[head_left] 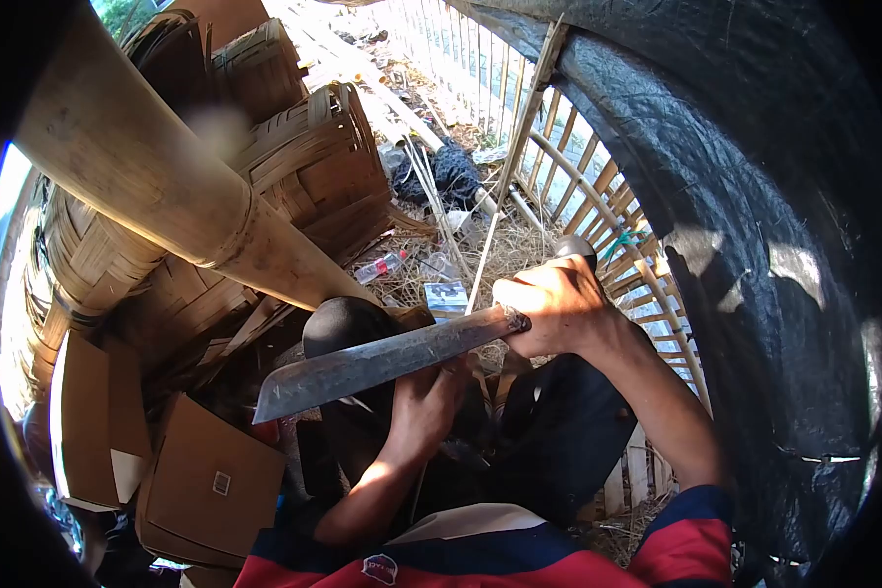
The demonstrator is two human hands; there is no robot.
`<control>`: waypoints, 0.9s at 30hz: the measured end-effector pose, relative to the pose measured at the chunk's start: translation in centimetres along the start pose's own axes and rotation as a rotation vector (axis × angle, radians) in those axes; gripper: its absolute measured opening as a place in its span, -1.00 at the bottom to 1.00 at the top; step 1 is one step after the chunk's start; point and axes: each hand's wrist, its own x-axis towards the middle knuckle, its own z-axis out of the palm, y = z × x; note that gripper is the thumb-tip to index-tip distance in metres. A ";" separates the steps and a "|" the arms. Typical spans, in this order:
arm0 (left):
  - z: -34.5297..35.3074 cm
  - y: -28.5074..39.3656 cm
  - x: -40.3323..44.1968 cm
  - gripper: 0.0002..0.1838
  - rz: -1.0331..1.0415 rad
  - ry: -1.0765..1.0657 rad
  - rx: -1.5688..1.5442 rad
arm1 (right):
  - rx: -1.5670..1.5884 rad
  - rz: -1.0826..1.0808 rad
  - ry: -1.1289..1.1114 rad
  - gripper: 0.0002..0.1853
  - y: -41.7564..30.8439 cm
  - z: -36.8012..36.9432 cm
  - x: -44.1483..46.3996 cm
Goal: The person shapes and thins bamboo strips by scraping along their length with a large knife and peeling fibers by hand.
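My right hand (563,306) is closed around the handle of a machete (387,365). Its broad, dark blade points left across my lap, over my knees. Just under the blade, my left hand (427,404) has its fingers curled; the blade partly hides them, so what they grip cannot be made out. A thin pale strip (484,260) runs down behind the blade near the handle. The rounded dark end of my knee (348,328) shows beyond the blade.
A thick bamboo pole (181,201) slants in from the upper left toward my knee. Woven bamboo baskets (314,162) and cardboard boxes (211,480) crowd the left. A slatted bamboo fence (647,284) and black sheeting (784,245) stand on the right. A plastic bottle (382,265) lies on straw.
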 end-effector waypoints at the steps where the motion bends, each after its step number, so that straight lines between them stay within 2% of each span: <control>1: -0.1 -0.2 0.0 -0.84 0.024 0.012 0.026 | 0.003 -0.004 0.003 -0.77 0.4 0.1 -0.2; 3: -0.5 0.0 0.0 -0.83 0.014 0.000 0.061 | 0.003 -0.009 0.006 -0.75 0.9 0.4 -0.4; 5: -0.3 0.4 0.1 -0.81 0.007 -0.012 0.095 | -0.074 -0.059 0.118 -0.75 1.1 0.4 -0.5; 11: -0.3 1.6 -0.3 -0.78 -0.052 -0.016 0.032 | -0.141 -0.023 0.160 -0.69 1.4 -0.4 -0.8; 16: -0.9 2.1 -0.6 -0.72 -0.035 -0.046 0.086 | -0.165 -0.040 0.187 -0.75 2.1 -1.0 -0.8; 19: -1.9 2.2 -1.8 -0.67 -0.066 -0.043 0.091 | -0.242 0.261 0.124 -0.77 3.4 -2.0 -1.1; 21: -2.5 1.7 -2.6 -0.66 -0.100 -0.015 0.101 | -0.241 0.337 0.221 -0.76 5.8 -2.1 -1.7; 22: -2.8 1.4 -2.7 -0.66 -0.106 -0.017 0.099 | -0.237 0.455 0.191 -0.77 6.3 -2.1 -2.2; 23: -3.1 1.0 -2.7 -0.66 -0.114 -0.020 0.094 | -0.234 0.452 0.190 -0.77 6.4 -1.9 -2.4; 26: -2.3 0.6 -1.6 -0.66 -0.128 -0.062 0.068 | -0.236 0.439 -0.089 -0.72 4.5 -2.3 -2.4; 27: -1.8 0.5 -1.2 -0.67 -0.134 -0.088 0.060 | -0.146 0.465 -0.196 -0.70 3.8 -2.1 -2.0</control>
